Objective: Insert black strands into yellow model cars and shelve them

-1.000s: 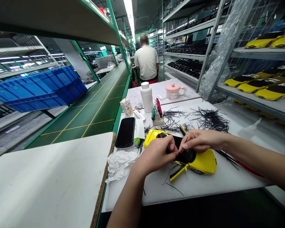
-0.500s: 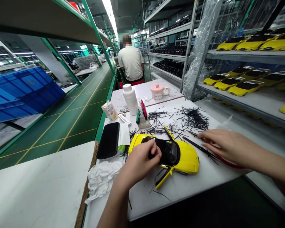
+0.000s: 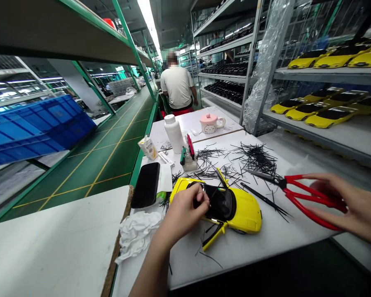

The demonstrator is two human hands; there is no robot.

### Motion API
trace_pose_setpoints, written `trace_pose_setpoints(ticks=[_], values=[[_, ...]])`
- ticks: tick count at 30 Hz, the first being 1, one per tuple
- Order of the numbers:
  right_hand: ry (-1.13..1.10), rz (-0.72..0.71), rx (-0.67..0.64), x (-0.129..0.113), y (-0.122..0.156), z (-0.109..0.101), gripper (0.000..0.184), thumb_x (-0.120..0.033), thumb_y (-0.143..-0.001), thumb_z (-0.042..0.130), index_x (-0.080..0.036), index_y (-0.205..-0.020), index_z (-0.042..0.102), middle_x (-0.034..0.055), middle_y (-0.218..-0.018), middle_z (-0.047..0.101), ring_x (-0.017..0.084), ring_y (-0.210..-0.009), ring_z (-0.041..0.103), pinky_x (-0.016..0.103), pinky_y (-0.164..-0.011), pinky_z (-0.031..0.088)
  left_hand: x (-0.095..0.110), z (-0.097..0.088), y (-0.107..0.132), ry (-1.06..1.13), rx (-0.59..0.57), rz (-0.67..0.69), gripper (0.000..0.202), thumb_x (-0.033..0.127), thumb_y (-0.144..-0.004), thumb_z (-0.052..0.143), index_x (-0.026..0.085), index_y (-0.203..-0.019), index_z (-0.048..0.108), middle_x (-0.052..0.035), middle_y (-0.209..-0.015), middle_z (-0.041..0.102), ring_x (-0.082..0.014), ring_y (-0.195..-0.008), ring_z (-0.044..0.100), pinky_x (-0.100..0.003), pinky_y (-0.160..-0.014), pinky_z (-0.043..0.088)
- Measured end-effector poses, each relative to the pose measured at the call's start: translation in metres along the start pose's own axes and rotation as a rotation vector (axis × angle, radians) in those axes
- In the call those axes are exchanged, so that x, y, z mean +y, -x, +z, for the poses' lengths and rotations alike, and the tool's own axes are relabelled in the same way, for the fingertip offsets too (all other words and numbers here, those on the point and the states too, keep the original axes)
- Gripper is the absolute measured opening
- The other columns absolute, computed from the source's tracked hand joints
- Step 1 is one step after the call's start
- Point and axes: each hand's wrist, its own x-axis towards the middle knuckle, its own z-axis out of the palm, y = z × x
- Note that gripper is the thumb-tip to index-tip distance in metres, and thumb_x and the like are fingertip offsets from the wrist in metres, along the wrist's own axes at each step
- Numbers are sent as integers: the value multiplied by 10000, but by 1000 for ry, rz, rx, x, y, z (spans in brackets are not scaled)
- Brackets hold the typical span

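Observation:
A yellow toy car with a black roof lies on the white table, one door hanging open at its near side. My left hand rests on the car's roof with fingers curled, pinching at its edge. Over at the right, my right hand is closed around the red handles of a pair of pliers, lifted just above the table, jaws pointing left. Several thin black strips lie scattered behind the car.
A black phone, crumpled white cloth, white bottle, small carton and pink mug sit on the table. Shelves at right hold yellow car bodies. A person stands ahead beside the green conveyor.
My right hand left the car, reached right and picked up the red-handled pliers. My left hand stayed on the car's roof.

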Motion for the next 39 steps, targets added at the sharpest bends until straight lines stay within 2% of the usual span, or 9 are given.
trace_pose_setpoints(ticks=[5, 9, 15, 21, 25, 31, 39], values=[[-46, -166, -223, -23, 16, 25, 261, -436, -801, 623, -253, -987, 619, 84, -765, 691, 247, -621, 652, 338, -558, 501, -1, 0, 1, -10, 17, -11, 235, 168, -817, 487, 222, -697, 293, 28, -804, 636, -136, -723, 527, -247, -667, 378], [-76, -212, -266, -33, 15, 43, 304, -461, -843, 575, -207, -977, 674, 104, -858, 744, 274, -690, 704, 346, -595, 537, -2, -1, 1, 21, -5, 2, 248, 171, -820, 495, 222, -696, 286, 24, -816, 644, -136, -731, 533, -246, -682, 388], [-48, -245, -318, -46, 6, 54, 344, -464, -848, 565, -185, -997, 699, 115, -894, 754, 272, -695, 714, 354, -591, 559, -2, 0, 2, 41, -25, -4, 265, 180, -825, 499, 224, -690, 276, 20, -816, 653, -141, -737, 550, -251, -671, 398], [-43, -233, -325, -49, 5, 57, 377, -472, -845, 554, -167, -1016, 693, 123, -895, 750, 274, -693, 710, 383, -602, 571, -2, 0, 3, 21, -13, -10, 262, 178, -821, 499, 224, -687, 278, 13, -818, 655, -148, -743, 560, -255, -672, 403], [-53, -225, -382, -50, 2, 53, 330, -438, -848, 560, -182, -1003, 698, 90, -814, 746, 246, -628, 697, 344, -549, 560, -2, 0, 3, 22, -15, -2, 258, 165, -817, 493, 223, -686, 279, 17, -808, 651, -148, -745, 565, -251, -670, 401], [-64, -231, -411, -48, -1, 54, 295, -407, -848, 560, -190, -986, 704, 116, -932, 750, 270, -692, 709, 350, -577, 568, -2, -1, 2, 4, -13, 0, 259, 155, -808, 491, 223, -681, 276, 15, -802, 652, -149, -741, 571, -250, -668, 404], [-66, -205, -460, -48, 0, 54, 326, -405, -856, 543, -176, -1034, 691, 100, -892, 748, 255, -671, 700, 349, -586, 570, -2, 0, 3, 20, -17, -9, 268, 154, -809, 493, 223, -681, 268, 17, -801, 656, -147, -732, 568, -249, -666, 401]])
